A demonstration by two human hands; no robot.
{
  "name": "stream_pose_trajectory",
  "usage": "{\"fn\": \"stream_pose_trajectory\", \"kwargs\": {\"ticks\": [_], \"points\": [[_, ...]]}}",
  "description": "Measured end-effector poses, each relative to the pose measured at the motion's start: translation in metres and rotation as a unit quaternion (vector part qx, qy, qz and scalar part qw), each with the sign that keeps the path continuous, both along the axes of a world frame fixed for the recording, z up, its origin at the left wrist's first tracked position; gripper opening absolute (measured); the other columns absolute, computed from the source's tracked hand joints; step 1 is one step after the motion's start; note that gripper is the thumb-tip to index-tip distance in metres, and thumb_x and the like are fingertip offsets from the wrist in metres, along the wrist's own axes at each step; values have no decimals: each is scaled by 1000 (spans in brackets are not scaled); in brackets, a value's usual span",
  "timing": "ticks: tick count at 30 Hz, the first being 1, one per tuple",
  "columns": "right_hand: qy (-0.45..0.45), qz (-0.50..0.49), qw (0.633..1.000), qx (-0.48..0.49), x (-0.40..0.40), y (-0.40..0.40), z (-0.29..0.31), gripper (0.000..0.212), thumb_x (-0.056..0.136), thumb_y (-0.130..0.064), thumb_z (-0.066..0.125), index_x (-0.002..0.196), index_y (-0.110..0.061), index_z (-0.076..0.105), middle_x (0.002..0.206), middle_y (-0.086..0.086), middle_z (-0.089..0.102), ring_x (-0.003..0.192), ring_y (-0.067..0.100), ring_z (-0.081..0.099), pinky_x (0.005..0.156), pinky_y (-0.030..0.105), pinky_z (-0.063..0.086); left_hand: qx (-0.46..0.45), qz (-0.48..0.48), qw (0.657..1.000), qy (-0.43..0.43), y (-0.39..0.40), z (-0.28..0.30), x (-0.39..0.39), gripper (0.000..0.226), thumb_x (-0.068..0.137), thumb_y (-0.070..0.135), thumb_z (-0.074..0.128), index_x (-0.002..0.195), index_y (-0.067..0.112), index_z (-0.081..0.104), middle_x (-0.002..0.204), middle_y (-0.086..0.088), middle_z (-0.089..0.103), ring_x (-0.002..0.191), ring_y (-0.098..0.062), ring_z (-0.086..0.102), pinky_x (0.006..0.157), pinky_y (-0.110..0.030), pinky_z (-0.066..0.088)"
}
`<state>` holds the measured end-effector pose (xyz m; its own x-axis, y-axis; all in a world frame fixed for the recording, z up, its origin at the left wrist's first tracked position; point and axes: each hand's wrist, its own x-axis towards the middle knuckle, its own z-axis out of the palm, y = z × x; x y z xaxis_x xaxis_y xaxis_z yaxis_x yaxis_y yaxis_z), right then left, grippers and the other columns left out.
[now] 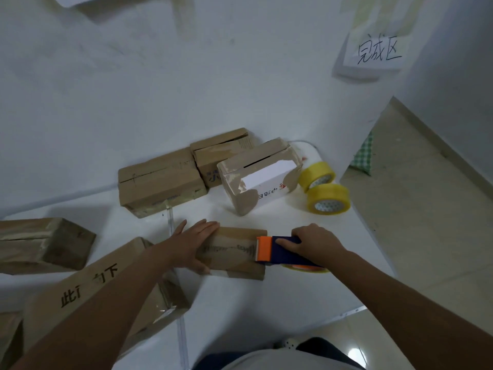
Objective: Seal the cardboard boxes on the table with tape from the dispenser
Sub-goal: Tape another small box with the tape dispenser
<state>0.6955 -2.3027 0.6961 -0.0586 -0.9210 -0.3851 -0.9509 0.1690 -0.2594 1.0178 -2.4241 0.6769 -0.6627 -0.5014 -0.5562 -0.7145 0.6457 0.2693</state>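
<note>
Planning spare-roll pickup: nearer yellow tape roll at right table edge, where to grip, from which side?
Pinch the nearer yellow tape roll across its two flat faces, coming from above. It stands on its rim with the core facing the camera, so its top is exposed. The second roll sits close behind it, so a level approach from behind looks blocked.

Seven cardboard boxes sit on a white tabletop (240,303): three clustered at centre frame (160,182) (221,153) (260,174), one small box (234,252) under two hands at lower centre, one long printed box (106,289) at lower left, one (42,244) at the left edge and one partly cut off at the bottom-left corner (9,335). Two loose yellow tape rolls (317,175) (328,199) lie at centre right. One orange-and-blue tape dispenser (282,251) is visible. One handwritten paper sign (373,53) hangs at upper right.
</note>
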Motion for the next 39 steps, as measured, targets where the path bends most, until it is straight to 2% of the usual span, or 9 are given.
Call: {"fn": "stream_pose_trajectory", "kwargs": {"ticks": [3, 6, 8, 11, 16, 21, 24, 36, 39], "points": [[-6, 1, 1000, -9, 3, 0, -5, 61, 89, -72, 38, 81, -17, 62, 72, 0, 57, 70, 18, 57, 66, 34, 48, -21, 66, 998, 10, 14, 2, -14, 135, 50, 105, 4, 158, 24, 1, 166, 8, -3, 152, -14, -8, 119, -49, -11], [-17, 1, 1000, -8, 2, 0, -8, 59, 88, -73, 38, 78, -19, 60, 72, -1, 59, 66, 15, 56, 67, 34, 50, -77, 166, 980, 73, 39, -18, -38, 111, 68, 89, -15, 158, 27, 3, 166, 8, -5, 152, -15, -10, 120, -48, -8], [-21, -3, 1000, -4, 3, 0, -10, 57, 88, -72, 38, 75, -20, 57, 70, -2, 57, 65, 15, 55, 66, 33, 49, -141, 172, 972, 78, 48, -34, -44, 96, 81, 80, -15, 158, 27, 4, 165, 8, -4, 152, -17, -8, 120, -48, -6], [-32, -20, 999, 4, 15, 0, -11, 58, 89, -72, 37, 77, -20, 57, 74, 1, 60, 69, 18, 58, 66, 33, 48, -179, 148, 970, 73, 40, -41, -33, 91, 84, 77, -15, 158, 27, 2, 164, 8, -7, 152, -17, -11, 120, -47, -8], [-25, -51, 998, 0, 50, 7, -20, 59, 91, -70, 36, 89, -16, 59, 82, 3, 60, 78, 23, 61, 68, 34, 49, -200, 99, 973, 57, 20, -29, -12, 88, 84, 75, -20, 157, 27, -7, 164, 5, -12, 150, -19, -17, 120, -49, -11], [-42, -59, 997, -1, 48, 10, -22, 60, 91, -70, 35, 93, -16, 60, 85, 4, 64, 75, 21, 61, 69, 34, 51, -145, 169, 970, 101, 49, -33, -39, 76, 82, 69, -26, 151, 37, -18, 160, 15, -24, 147, -11, -27, 122, -49, -7], [-58, -61, 996, -7, 47, 9, -21, 60, 90, -71, 37, 88, -16, 61, 81, 3, 64, 72, 20, 60, 66, 34, 50, -165, 179, 967, 78, 54, -44, -40, 77, 84, 67, -27, 153, 36, -18, 162, 13, -22, 147, -12, -28, 122, -50, -9], [-45, -70, 997, -3, -6, 42, -31, 55, 89, -69, 42, 79, -18, 58, 70, 0, 60, 63, 16, 58, 57, 28, 44, -199, 169, 963, 68, 55, -43, -42, 70, 91, 62, -14, 155, 34, -14, 163, 11, -19, 148, -13, -25, 117, -44, -16], [-47, -74, 996, -1, -1, 43, -35, 58, 89, -70, 41, 80, -15, 60, 73, 1, 62, 65, 17, 60, 61, 30, 48, -237, 147, 959, 57, 60, -30, -53, 60, 103, 47, 10, 156, 29, -12, 162, 5, -22, 148, -21, -25, 120, -47, -13]]}}
